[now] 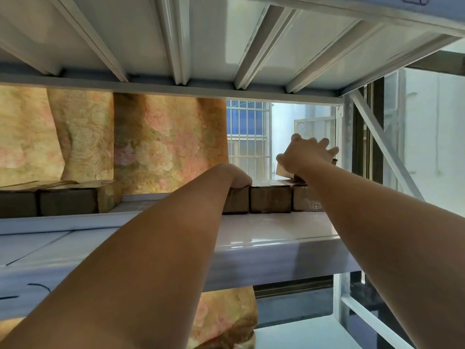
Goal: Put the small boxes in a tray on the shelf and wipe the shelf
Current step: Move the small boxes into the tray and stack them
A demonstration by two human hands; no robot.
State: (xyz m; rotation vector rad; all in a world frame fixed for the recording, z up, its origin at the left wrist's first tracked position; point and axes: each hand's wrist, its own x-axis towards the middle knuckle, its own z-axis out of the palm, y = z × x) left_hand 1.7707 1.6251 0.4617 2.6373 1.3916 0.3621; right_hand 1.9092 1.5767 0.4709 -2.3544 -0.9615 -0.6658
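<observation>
White metal shelf (264,230) runs beneath both outstretched arms, with a flowered curtain (163,147) hanging beyond the left hand and a barred window (247,137) between the two hands. Brown cardboard boxes (270,199) sit in a row at the back of the shelf, right under the hands, and more boxes (68,200) lie well off to the left. No tray is in view. The left hand (237,178) rests curled over the top edge of one box, fingers hidden behind it. The right hand (305,153) is spread wide, fingers fanned, pressing on a raised cardboard flap (284,172). This looks like the gathering step; next, each box needs a firm grip and a lift clear of its neighbours.
</observation>
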